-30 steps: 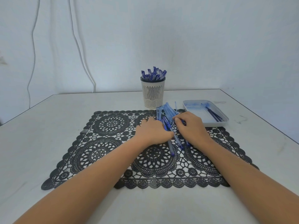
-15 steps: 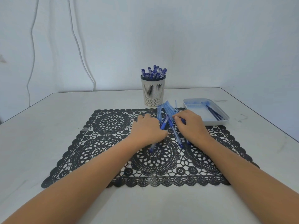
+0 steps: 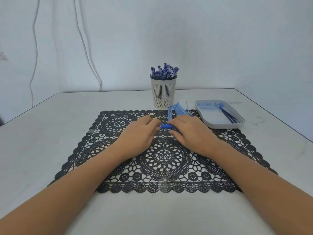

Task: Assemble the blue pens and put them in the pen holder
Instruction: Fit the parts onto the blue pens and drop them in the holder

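Forearms reach forward, palms down; left hand point(image 3: 138, 133) and right hand point(image 3: 191, 133) meet fingers-first, both pinching one blue pen point(image 3: 166, 126).

Place: plain room with a desk-like setup; home or office unclear.
Backdrop: bare white wall point(image 3: 220, 39), loose cables point(image 3: 84, 41) hanging.
Surface: white table point(image 3: 47, 133), black lace placemat point(image 3: 164, 168), pen holder point(image 3: 163, 92), tray point(image 3: 225, 126).

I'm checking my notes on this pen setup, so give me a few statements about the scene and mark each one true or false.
1. The pen holder already contains pens. True.
2. The tray sits left of the pen holder. False: it sits to its right.
3. The left hand and right hand hold a blue pen between them. True.
4. The lace mat is white. False: it is black.
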A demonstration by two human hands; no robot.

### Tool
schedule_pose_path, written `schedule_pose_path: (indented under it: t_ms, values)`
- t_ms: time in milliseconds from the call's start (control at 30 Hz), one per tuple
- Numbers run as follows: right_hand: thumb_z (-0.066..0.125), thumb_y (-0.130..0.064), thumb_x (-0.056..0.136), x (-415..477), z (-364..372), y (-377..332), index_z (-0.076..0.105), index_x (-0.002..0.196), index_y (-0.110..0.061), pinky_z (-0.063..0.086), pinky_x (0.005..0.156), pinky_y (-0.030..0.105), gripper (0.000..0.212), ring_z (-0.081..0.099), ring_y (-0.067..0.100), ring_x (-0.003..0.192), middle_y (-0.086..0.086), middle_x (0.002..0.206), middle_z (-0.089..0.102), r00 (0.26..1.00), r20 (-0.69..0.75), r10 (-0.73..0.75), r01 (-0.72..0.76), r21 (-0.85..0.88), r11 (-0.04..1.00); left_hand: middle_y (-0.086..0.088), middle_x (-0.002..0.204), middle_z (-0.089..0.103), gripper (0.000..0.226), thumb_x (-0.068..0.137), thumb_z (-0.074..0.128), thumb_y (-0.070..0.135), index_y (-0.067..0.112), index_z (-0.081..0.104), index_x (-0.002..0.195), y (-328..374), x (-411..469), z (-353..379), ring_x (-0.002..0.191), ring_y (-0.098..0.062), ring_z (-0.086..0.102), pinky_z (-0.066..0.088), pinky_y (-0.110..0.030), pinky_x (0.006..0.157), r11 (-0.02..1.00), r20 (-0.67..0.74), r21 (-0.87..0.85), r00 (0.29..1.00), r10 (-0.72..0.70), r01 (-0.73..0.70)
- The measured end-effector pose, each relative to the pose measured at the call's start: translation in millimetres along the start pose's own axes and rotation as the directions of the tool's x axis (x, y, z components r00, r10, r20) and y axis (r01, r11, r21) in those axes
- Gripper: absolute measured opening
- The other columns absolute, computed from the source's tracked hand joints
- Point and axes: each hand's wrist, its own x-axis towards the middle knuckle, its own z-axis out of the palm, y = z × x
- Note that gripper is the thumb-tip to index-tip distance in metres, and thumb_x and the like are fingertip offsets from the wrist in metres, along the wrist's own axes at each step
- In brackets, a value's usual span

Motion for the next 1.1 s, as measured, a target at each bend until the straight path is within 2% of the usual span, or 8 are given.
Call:
schedule_pose_path:
  t_ms: [167, 333, 533, 667, 833, 900, 967, 1100]
  values:
    - [0.038, -0.028, 0.098, 3, -1, -1, 0.053, 0.118, -0.014, 0.040, 0.077, 0.024, 0.029, 0.050, 0.013, 0.087, 0.000, 0.103, 0.057, 0.996, 0.093, -0.010, 0.005, 0.046, 0.999, 0.000, 0.081, 0.053, 0.029, 0.093, 0.031, 0.028, 0.012, 0.055, 0.097, -5, -2, 1, 0.066, -0.017, 0.048, 0.044, -0.034, 0.059, 0.998, -0.099, -0.003, 0.993, 0.065, -0.066]
    - [0.036, -0.032, 0.098, 4, -4, 0, 0.052, 0.101, -0.015, 0.037, 0.054, 0.028, 0.023, 0.043, 0.012, 0.055, -0.007, 0.069, 0.049, 0.990, 0.124, -0.061, 0.060, 0.013, 0.998, -0.002, 0.081, 0.055, 0.026, 0.093, 0.034, 0.025, 0.011, 0.056, 0.097, -6, -5, 0, 0.068, -0.020, 0.051, 0.044, -0.035, 0.059, 0.993, -0.124, -0.024, 0.986, 0.115, -0.119]
    - [0.031, -0.053, 0.089, 3, -9, 7, 0.061, 0.094, -0.022, 0.020, 0.042, 0.015, 0.044, 0.031, 0.000, 0.037, -0.013, 0.045, 0.035, 0.998, 0.053, -0.039, 0.033, 0.111, 0.993, 0.000, 0.083, 0.055, 0.026, 0.093, 0.035, 0.026, 0.012, 0.057, 0.098, -9, -7, 0, 0.070, -0.019, 0.051, 0.041, -0.032, 0.063, 0.995, -0.119, -0.029, 0.989, 0.093, -0.097]
    - [0.032, -0.058, 0.090, 0, -8, 7, 0.053, 0.099, -0.025, 0.027, 0.045, 0.019, 0.040, 0.038, 0.000, 0.045, -0.011, 0.054, 0.046, 0.995, 0.055, 0.080, -0.082, 0.026, 0.996, 0.001, 0.082, 0.056, 0.028, 0.093, 0.034, 0.028, 0.012, 0.057, 0.097, -9, -7, 3, 0.069, -0.016, 0.049, 0.036, -0.029, 0.063, 0.999, -0.141, -0.019, 0.989, 0.039, -0.042]
    - [0.030, -0.021, 0.099, -1, -14, 11, 0.048, 0.119, -0.012, 0.045, 0.074, 0.031, 0.029, 0.055, 0.014, 0.080, 0.002, 0.097, 0.059, 0.954, 0.085, 0.288, -0.299, 0.175, 0.938, 0.000, 0.088, 0.055, 0.018, 0.095, 0.045, 0.019, 0.008, 0.058, 0.101, -16, -8, 4, 0.077, -0.016, 0.050, 0.038, -0.030, 0.070, 0.970, -0.191, -0.176, 0.962, -0.198, 0.165]
    - [0.034, -0.019, 0.099, -1, -10, 9, 0.048, 0.126, -0.013, 0.040, 0.086, 0.022, 0.032, 0.051, 0.011, 0.095, 0.003, 0.116, 0.052, 0.958, 0.122, 0.258, -0.278, 0.185, 0.943, 0.001, 0.091, 0.053, 0.017, 0.096, 0.045, 0.019, 0.009, 0.056, 0.104, -16, -7, 4, 0.080, -0.016, 0.050, 0.041, -0.032, 0.074, 0.955, -0.174, -0.206, 0.952, -0.250, 0.213]
    - [0.041, -0.020, 0.097, -1, -6, 3, 0.050, 0.128, -0.015, 0.035, 0.087, 0.016, 0.032, 0.048, 0.008, 0.097, 0.001, 0.117, 0.051, 0.976, 0.123, 0.178, -0.201, 0.208, 0.957, 0.003, 0.090, 0.052, 0.017, 0.096, 0.044, 0.020, 0.011, 0.056, 0.105, -15, -6, 4, 0.080, -0.015, 0.048, 0.041, -0.032, 0.074, 0.947, -0.163, -0.222, 0.949, -0.270, 0.231]
    - [0.055, -0.031, 0.090, -1, -4, -10, 0.055, 0.110, -0.022, 0.042, 0.089, 0.027, 0.022, 0.048, 0.006, 0.094, -0.008, 0.104, 0.058, 0.983, 0.129, 0.127, -0.154, 0.227, 0.962, 0.005, 0.090, 0.049, 0.017, 0.095, 0.045, 0.020, 0.011, 0.056, 0.104, -14, -7, 4, 0.081, -0.014, 0.047, 0.040, -0.032, 0.076, 0.947, -0.162, -0.230, 0.950, -0.266, 0.226]
